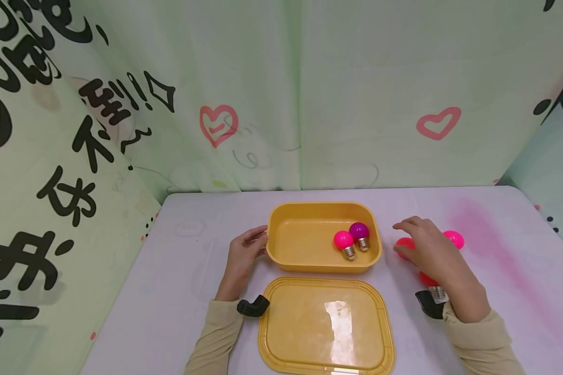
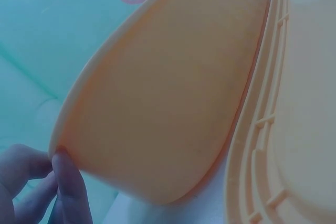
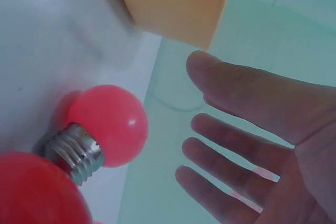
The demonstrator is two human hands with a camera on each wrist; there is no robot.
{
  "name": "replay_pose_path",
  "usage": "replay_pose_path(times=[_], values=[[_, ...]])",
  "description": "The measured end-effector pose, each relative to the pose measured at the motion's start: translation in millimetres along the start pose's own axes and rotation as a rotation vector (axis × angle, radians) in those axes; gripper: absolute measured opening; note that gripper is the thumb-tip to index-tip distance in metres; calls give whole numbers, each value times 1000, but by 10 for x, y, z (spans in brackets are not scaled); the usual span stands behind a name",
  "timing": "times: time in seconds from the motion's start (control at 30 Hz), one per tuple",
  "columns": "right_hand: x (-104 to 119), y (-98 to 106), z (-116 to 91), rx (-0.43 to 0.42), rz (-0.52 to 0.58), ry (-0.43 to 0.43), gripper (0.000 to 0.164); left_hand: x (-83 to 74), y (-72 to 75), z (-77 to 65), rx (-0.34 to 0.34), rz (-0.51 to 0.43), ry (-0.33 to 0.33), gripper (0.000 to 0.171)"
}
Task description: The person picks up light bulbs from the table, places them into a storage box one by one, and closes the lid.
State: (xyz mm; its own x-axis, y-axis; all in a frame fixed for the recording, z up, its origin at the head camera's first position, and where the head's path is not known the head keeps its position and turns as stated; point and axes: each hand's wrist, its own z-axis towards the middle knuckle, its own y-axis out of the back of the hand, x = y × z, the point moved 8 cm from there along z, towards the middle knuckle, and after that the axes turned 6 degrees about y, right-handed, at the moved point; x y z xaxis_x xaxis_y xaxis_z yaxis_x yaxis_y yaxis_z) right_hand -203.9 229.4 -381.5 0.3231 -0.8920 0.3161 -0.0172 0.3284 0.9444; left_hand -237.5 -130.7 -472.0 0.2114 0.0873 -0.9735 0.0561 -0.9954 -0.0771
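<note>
My left hand (image 1: 244, 258) pinches the left rim of a yellow plastic box (image 1: 300, 264); the left wrist view shows the thumb and fingertips on either side of that rim (image 2: 56, 139). Inside the box, toward its right, a pink light bulb (image 1: 343, 239) and a purple light bulb (image 1: 358, 229) lie side by side. Over a group of loose bulbs, my right hand (image 1: 433, 255) hovers with fingers apart, holding nothing. Around it show a red bulb (image 1: 405, 242), a pink bulb (image 1: 453, 238) and another red bulb (image 1: 428, 280), partly hidden by the hand.
A yellow lid (image 1: 305, 333) lies flat in front of the box, close to its near side. The white tabletop (image 1: 187, 271) has a pink stain (image 1: 492, 250) at the right. Pale green curtains (image 1: 356, 94) with writing and hearts stand behind and to the left.
</note>
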Motion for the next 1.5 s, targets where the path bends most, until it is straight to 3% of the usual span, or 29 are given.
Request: replay_pose_path(times=[0.57, 1.03, 1.5], values=[[-215, -162, -41, 77, 15, -106, 53, 37, 11, 7, -10, 12, 16, 34], [-258, -254, -43, 112, 35, -140, 51, 12, -2, -17, 8, -16, 3, 33], [-122, -120, 27, 48, 39, -61, 48, 2, 4, -16, 2, -14, 10, 33]])
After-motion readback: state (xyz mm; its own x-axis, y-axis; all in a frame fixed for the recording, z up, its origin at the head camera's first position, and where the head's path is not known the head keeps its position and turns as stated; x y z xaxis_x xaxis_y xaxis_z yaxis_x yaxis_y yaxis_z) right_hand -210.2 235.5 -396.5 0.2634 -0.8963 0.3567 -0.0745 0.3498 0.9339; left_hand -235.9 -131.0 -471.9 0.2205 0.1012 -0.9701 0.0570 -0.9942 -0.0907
